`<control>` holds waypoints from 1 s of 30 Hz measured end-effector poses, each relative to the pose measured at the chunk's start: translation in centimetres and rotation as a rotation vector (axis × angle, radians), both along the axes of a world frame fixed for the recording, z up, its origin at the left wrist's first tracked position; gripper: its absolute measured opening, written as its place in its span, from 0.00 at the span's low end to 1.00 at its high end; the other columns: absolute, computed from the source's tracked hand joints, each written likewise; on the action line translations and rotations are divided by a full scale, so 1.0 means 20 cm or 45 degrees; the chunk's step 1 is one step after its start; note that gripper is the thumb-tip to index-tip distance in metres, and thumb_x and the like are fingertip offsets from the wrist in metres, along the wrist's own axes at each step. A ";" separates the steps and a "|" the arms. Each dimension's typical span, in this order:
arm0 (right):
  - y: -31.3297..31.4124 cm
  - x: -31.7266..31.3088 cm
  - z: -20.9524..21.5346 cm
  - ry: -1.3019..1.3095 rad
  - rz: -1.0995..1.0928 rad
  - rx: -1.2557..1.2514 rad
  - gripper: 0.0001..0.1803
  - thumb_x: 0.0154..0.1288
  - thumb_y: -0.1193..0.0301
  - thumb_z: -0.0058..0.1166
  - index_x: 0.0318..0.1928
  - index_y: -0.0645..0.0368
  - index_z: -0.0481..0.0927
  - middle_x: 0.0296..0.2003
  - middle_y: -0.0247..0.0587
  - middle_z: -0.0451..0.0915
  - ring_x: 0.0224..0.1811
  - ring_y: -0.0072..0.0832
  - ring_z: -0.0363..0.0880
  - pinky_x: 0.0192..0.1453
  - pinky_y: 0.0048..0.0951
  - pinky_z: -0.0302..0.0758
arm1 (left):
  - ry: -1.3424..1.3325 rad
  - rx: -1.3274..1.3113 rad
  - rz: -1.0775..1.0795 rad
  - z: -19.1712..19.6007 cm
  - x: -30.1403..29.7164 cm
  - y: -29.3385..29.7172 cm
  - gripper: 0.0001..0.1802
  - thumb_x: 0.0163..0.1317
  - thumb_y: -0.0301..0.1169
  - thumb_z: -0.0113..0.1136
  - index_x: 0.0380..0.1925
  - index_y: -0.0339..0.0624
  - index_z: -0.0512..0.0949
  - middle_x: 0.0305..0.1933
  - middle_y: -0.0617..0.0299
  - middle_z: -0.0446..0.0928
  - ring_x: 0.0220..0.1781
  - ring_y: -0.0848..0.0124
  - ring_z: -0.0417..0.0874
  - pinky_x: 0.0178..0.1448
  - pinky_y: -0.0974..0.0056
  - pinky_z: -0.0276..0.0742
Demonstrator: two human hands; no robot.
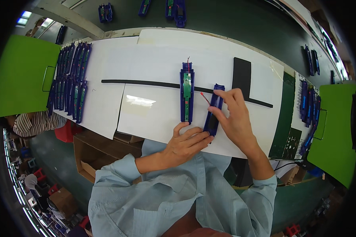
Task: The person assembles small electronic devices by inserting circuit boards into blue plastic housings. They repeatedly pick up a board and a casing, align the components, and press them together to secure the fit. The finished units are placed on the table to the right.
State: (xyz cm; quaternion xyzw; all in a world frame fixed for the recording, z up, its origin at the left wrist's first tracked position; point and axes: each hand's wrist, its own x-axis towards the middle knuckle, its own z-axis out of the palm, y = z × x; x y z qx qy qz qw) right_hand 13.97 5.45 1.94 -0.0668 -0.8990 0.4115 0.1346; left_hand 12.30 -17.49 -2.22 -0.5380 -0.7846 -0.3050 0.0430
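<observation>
Head view: the green-board shell (182,96) lies on the white work surface (158,49). A black strip (146,83) passes beneath this shell, extending to its left and right. A black rectangular block (241,73) lies to its right, beyond the right hand (237,116), which covers part of the strip. Rows of blue shells (74,96) are well apart to its left, next to a green panel (23,77).

The handled shell (212,125) is just right of the green-board shell. Its long axis runs away from the person, far end leaning right. A red-tipped wire (202,94) angles between the two shells.

Right thumb and index finger are spread, both at the handled shell. Left hand (182,148) fingers lie close together at its near end. Whether either hand clamps it cannot be determined from this angle.
</observation>
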 end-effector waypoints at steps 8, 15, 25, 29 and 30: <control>-0.01 -0.09 -0.06 0.056 0.079 -0.049 0.11 0.65 0.77 0.72 0.46 0.63 0.87 0.40 0.44 0.73 0.42 0.40 0.78 0.44 0.39 0.77 | -0.036 0.079 0.339 0.20 -0.35 0.13 0.17 0.62 0.28 0.74 0.52 0.52 0.87 0.59 0.66 0.80 0.64 0.59 0.75 0.70 0.48 0.60; -0.06 -0.09 -0.05 -0.004 0.047 -0.040 0.11 0.65 0.77 0.72 0.46 0.61 0.87 0.42 0.42 0.74 0.43 0.38 0.78 0.47 0.38 0.77 | 0.020 0.009 0.283 0.15 -0.51 0.17 0.10 0.63 0.27 0.73 0.44 0.48 0.86 0.57 0.64 0.78 0.62 0.59 0.73 0.69 0.47 0.57; -0.08 -0.06 -0.11 0.026 0.044 -0.383 0.05 0.69 0.76 0.68 0.44 0.58 0.88 0.40 0.37 0.82 0.47 0.34 0.76 0.53 0.33 0.74 | -0.253 0.267 0.448 0.10 -0.35 0.18 0.09 0.62 0.29 0.77 0.39 0.45 0.84 0.48 0.63 0.80 0.57 0.59 0.74 0.66 0.52 0.60; -0.09 -0.05 -0.11 -0.078 0.099 -0.586 0.03 0.72 0.75 0.66 0.43 0.58 0.88 0.40 0.36 0.82 0.47 0.30 0.74 0.51 0.31 0.72 | -0.503 0.355 0.505 0.06 -0.26 0.16 0.08 0.63 0.29 0.77 0.38 0.45 0.85 0.48 0.63 0.80 0.58 0.59 0.74 0.67 0.53 0.61; -0.09 -0.06 -0.10 -0.106 0.122 -0.618 0.02 0.72 0.75 0.66 0.43 0.58 0.88 0.41 0.35 0.82 0.47 0.30 0.74 0.51 0.31 0.72 | -0.555 0.378 0.516 0.05 -0.25 0.15 0.08 0.63 0.29 0.77 0.38 0.45 0.85 0.48 0.63 0.80 0.58 0.59 0.74 0.67 0.53 0.61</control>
